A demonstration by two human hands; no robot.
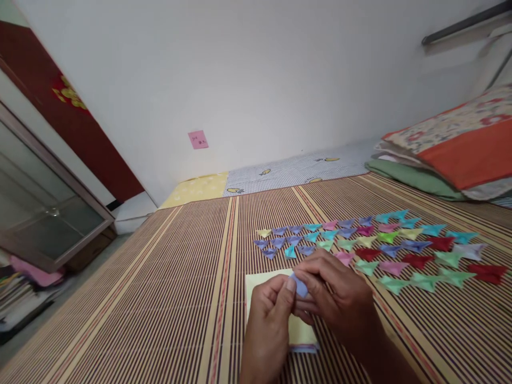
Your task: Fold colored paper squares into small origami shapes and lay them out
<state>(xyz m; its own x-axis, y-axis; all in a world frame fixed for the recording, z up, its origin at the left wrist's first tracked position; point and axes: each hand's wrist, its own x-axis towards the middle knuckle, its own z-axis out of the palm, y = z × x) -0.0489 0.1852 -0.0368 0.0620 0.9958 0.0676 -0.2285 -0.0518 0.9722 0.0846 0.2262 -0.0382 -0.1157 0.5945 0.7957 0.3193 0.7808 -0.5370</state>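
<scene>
Between my two hands is a small folded piece of blue paper (301, 288), partly covered by my fingers. My left hand (272, 306) pinches its left edge between thumb and fingers. My right hand (338, 290) grips the same paper from the right, thumb and fingertips pressed on it. Below my hands lies a stack of square paper sheets (298, 332), pale yellow on top with other colours showing at the lower edge. Just beyond, several rows of small folded paper figures (368, 254) in blue, green, pink, red and yellow stand on the striped mat.
The striped bamboo mat (172, 277) covers the bed. At the back right lie a stacked orange floral pillow (472, 144) and a green cloth (416, 180). A pink note (198, 140) is on the white wall. A glass-panelled cabinet (44, 202) stands at the left.
</scene>
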